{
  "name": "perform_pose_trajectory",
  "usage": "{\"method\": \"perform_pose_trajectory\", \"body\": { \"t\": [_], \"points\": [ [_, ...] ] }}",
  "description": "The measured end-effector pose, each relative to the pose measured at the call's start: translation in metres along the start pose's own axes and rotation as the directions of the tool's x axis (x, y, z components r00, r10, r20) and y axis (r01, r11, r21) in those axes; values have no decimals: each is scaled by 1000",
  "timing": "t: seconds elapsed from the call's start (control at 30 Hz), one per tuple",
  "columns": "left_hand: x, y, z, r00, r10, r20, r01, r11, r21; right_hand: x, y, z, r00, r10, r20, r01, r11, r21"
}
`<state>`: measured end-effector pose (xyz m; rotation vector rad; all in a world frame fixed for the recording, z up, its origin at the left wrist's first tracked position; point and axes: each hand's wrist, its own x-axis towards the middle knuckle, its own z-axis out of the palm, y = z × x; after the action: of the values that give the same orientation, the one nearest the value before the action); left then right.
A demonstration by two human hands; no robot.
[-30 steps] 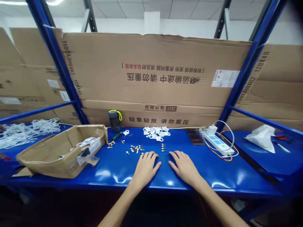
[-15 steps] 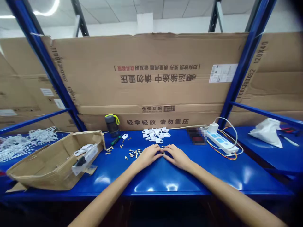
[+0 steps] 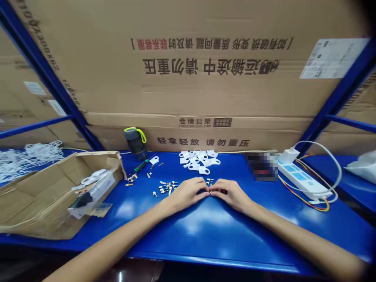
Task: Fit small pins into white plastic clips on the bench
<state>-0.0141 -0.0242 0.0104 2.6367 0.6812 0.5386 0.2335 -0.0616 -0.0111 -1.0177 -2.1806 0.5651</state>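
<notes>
My left hand [image 3: 190, 192] and my right hand [image 3: 230, 194] meet fingertip to fingertip low over the blue table [image 3: 194, 231]. Both are closed in a pinch around something tiny between them, too small to name. Just behind the fingertips lie a few small pieces [image 3: 209, 181]. Left of my left hand is a scatter of small white and brass-coloured parts [image 3: 167, 187]. White ring-ended tags [image 3: 195, 159] are heaped farther back, near the cardboard.
An open cardboard box [image 3: 58, 196] stands at the left, with white cords [image 3: 32, 158] behind it. A dark bottle [image 3: 135, 145] and a green-handled screwdriver [image 3: 141, 166] are at the back left. A power strip [image 3: 304, 178] with cables lies at the right.
The view has tilted down and come closer to the table. My fingertips have come together, where before there was a small gap between the hands.
</notes>
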Motion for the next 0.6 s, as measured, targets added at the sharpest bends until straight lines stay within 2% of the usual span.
{"method": "perform_pose_trajectory", "body": {
  "t": [0.23,0.6],
  "points": [
    [-7,4,2,997,-63,-36,61,996,-63,-3,-6,-4,995,92,43,-94,994,54],
    [-14,13,11,993,-106,-42,106,994,6,-8,-10,1,997,81,-17,-78,991,111]
  ]
}}
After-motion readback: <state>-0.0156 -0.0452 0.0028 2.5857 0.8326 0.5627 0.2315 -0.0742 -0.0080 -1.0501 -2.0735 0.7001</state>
